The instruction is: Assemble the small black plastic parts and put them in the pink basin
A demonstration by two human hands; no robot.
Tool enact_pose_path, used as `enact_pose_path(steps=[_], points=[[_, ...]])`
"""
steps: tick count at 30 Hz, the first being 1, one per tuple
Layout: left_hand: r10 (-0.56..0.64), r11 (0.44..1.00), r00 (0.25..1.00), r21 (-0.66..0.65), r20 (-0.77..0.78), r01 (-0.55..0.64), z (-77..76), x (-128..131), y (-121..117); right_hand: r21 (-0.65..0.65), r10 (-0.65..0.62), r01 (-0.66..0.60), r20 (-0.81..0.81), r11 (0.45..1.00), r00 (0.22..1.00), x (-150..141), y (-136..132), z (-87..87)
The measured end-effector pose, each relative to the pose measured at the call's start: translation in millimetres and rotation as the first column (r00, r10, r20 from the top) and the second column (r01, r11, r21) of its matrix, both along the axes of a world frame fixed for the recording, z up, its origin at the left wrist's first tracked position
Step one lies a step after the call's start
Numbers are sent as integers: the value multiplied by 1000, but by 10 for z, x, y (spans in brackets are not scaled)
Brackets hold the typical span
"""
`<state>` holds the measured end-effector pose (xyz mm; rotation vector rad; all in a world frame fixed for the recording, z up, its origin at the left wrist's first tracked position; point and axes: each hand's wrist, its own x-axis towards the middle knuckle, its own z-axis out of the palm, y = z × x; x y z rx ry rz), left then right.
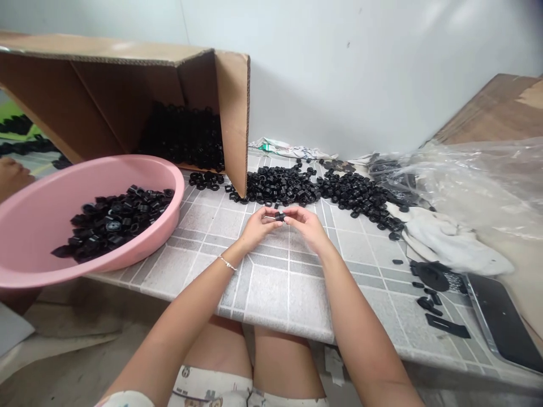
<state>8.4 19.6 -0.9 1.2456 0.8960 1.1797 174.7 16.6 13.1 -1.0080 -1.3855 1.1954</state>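
Observation:
My left hand (258,225) and my right hand (303,223) meet above the grey tile-patterned table top (271,288), and the fingertips of both pinch a small black ring-shaped part (279,216). A thin silver bracelet circles my left wrist. Just beyond my fingers lie loose heaps of similar black parts (280,186), spreading right to a second heap (356,195). To my left, a pink plastic basin (139,249) holds many more black parts (112,226). The fingers hide most of the pinched part.
A cardboard box (233,113) lies on its side, full of black parts. To the right are a white cloth (449,243), clear plastic sheeting (479,181), flat black pieces (430,277) and a dark tablet-like slab (500,319). Another person's bare limb (12,178) shows at far left.

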Motion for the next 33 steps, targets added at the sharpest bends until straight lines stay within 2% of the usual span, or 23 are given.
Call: enact_pose_path(steps=[3,9,13,17,21,26,33], points=[[-29,999,1000,37,-3,29,12,-5,-4,20,31,-31,15,999,999,21,3,-14],[9,997,998,77,-55,-5,13,-16,19,15,64,-64,11,998,998,16,6,-25],[9,995,996,96,-92,-1,-3,-20,33,3,46,-46,19,999,999,-1,6,-23],[52,985,990,172,-134,-28,-17,-13,12,-46,30,-27,73,999,997,-5,9,-7],[86,974,983,221,-163,-48,27,-19,-9,-51,25,-20,101,999,995,-22,4,21],[32,989,992,145,-125,-13,123,-42,-5,-1,99,-99,30,995,995,-25,-15,54],[-4,999,995,-43,-98,-1,177,-59,-12,15,137,-140,122,990,983,-22,-25,29]])
